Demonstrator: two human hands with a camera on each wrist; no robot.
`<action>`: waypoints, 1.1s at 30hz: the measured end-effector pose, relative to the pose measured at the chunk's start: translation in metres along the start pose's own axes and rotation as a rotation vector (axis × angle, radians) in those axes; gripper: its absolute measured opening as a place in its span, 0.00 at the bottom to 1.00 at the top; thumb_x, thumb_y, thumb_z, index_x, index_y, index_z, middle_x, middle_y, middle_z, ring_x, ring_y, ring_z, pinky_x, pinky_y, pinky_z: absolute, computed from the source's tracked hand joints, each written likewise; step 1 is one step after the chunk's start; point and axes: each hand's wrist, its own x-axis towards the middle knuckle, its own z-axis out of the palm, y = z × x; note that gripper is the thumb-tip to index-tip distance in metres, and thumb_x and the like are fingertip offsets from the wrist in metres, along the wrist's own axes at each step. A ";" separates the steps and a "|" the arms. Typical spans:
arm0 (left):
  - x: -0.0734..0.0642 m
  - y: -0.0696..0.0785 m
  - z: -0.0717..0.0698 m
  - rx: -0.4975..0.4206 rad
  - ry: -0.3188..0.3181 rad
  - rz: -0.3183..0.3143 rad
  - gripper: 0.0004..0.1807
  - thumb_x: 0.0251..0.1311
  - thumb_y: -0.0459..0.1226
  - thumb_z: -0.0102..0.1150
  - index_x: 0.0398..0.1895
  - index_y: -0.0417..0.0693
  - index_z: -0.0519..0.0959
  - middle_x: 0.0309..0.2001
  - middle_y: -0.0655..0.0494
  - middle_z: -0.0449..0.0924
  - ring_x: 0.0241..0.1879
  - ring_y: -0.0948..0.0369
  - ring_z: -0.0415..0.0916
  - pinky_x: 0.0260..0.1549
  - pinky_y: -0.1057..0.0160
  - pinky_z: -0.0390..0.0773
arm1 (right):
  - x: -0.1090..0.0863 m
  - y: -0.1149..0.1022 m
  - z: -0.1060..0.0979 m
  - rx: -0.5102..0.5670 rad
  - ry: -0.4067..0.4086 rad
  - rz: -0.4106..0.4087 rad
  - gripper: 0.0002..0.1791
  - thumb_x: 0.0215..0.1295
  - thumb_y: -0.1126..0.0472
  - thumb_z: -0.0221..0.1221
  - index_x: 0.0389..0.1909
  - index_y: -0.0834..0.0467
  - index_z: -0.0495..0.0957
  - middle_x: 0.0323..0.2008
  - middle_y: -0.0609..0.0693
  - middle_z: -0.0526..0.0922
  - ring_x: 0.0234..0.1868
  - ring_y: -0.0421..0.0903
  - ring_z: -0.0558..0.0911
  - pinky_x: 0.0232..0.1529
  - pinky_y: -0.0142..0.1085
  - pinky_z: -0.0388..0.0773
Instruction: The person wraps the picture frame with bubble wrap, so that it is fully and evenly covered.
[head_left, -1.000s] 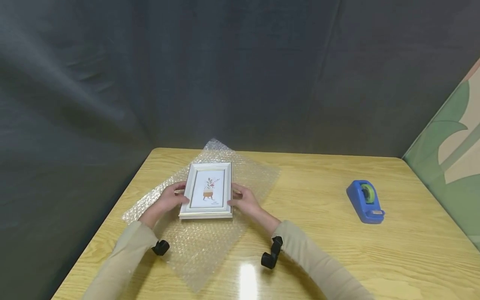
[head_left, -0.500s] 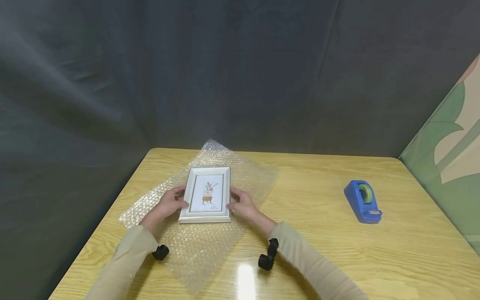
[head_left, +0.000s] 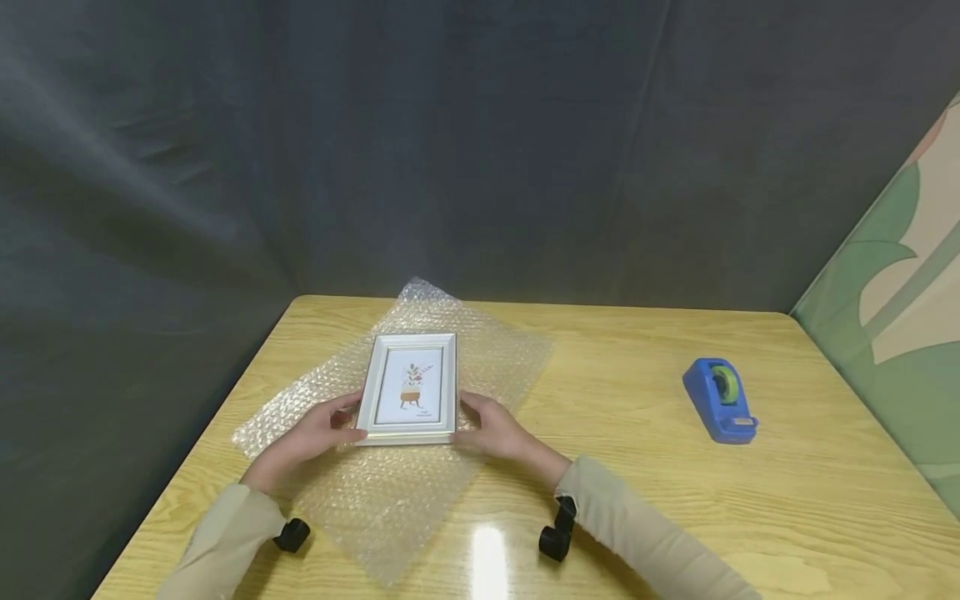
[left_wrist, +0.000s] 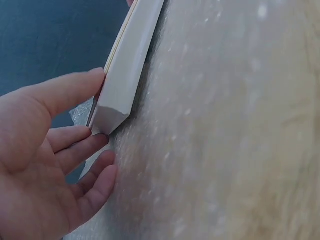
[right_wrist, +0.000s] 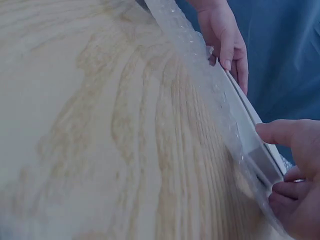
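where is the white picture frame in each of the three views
Head: the picture frame is below and left of centre, over the bubble wrap.
Left wrist: the picture frame is upper left, edge-on.
Right wrist: the picture frame is right of centre, edge-on.
Shared landmark: the bubble wrap, visible in all three.

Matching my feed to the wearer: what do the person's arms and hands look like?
The left beige fabric sleeve and right beige fabric sleeve look plain and long. A small black cylindrical device shows beside each. The left hand and right hand wear no gloves.
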 end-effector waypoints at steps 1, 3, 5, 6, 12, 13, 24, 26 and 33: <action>-0.001 0.000 0.000 -0.004 0.003 0.015 0.39 0.51 0.42 0.64 0.63 0.33 0.61 0.59 0.35 0.65 0.48 0.47 0.70 0.44 0.58 0.73 | 0.000 0.000 0.001 -0.006 0.007 -0.013 0.39 0.49 0.66 0.65 0.61 0.72 0.59 0.60 0.65 0.66 0.61 0.57 0.66 0.61 0.43 0.63; -0.003 0.000 0.001 0.003 0.018 0.051 0.39 0.49 0.44 0.65 0.62 0.35 0.63 0.57 0.37 0.68 0.44 0.50 0.71 0.42 0.60 0.73 | 0.001 -0.001 0.003 -0.025 0.013 -0.037 0.38 0.48 0.66 0.65 0.61 0.72 0.60 0.59 0.65 0.67 0.60 0.56 0.67 0.61 0.43 0.63; -0.004 0.001 0.002 0.001 0.025 0.048 0.39 0.48 0.45 0.66 0.62 0.35 0.64 0.55 0.37 0.70 0.42 0.52 0.70 0.39 0.62 0.72 | 0.002 0.000 0.005 -0.045 0.021 -0.048 0.38 0.48 0.67 0.65 0.60 0.72 0.61 0.57 0.65 0.69 0.60 0.56 0.68 0.61 0.42 0.64; -0.003 0.001 0.003 -0.001 0.029 0.031 0.40 0.47 0.45 0.67 0.62 0.35 0.64 0.55 0.38 0.70 0.43 0.52 0.69 0.40 0.62 0.72 | 0.002 0.000 0.005 -0.053 0.022 -0.049 0.37 0.47 0.68 0.65 0.60 0.72 0.62 0.57 0.65 0.69 0.59 0.56 0.69 0.61 0.42 0.64; 0.003 0.001 0.005 0.022 0.037 -0.055 0.39 0.45 0.39 0.68 0.61 0.34 0.64 0.57 0.36 0.68 0.46 0.48 0.69 0.44 0.57 0.73 | 0.001 0.000 0.005 -0.049 0.050 -0.008 0.36 0.46 0.68 0.66 0.58 0.71 0.64 0.55 0.66 0.71 0.57 0.57 0.70 0.60 0.44 0.65; 0.003 0.002 0.005 0.032 0.039 -0.060 0.39 0.45 0.38 0.68 0.61 0.34 0.64 0.57 0.36 0.68 0.46 0.48 0.69 0.43 0.57 0.73 | 0.001 0.000 0.005 -0.053 0.057 0.005 0.36 0.45 0.68 0.66 0.58 0.72 0.65 0.55 0.66 0.71 0.57 0.58 0.70 0.60 0.45 0.65; 0.004 0.001 0.005 0.027 0.036 -0.104 0.40 0.43 0.38 0.70 0.61 0.36 0.65 0.58 0.38 0.67 0.46 0.49 0.68 0.41 0.59 0.73 | -0.001 -0.004 0.004 -0.064 0.097 0.060 0.34 0.42 0.70 0.67 0.54 0.72 0.69 0.52 0.66 0.73 0.54 0.59 0.71 0.56 0.47 0.69; 0.004 0.000 0.005 0.012 0.031 -0.108 0.40 0.42 0.38 0.70 0.61 0.37 0.65 0.58 0.38 0.67 0.47 0.49 0.68 0.41 0.60 0.72 | -0.001 -0.004 0.004 -0.056 0.100 0.063 0.33 0.42 0.71 0.67 0.53 0.73 0.69 0.51 0.66 0.73 0.53 0.59 0.72 0.55 0.47 0.70; 0.005 0.001 -0.001 -0.012 -0.038 -0.084 0.41 0.43 0.38 0.70 0.62 0.36 0.63 0.59 0.37 0.65 0.49 0.48 0.67 0.45 0.57 0.72 | -0.001 -0.005 -0.002 0.018 0.061 0.072 0.35 0.46 0.71 0.65 0.57 0.74 0.64 0.53 0.68 0.71 0.55 0.60 0.71 0.58 0.47 0.67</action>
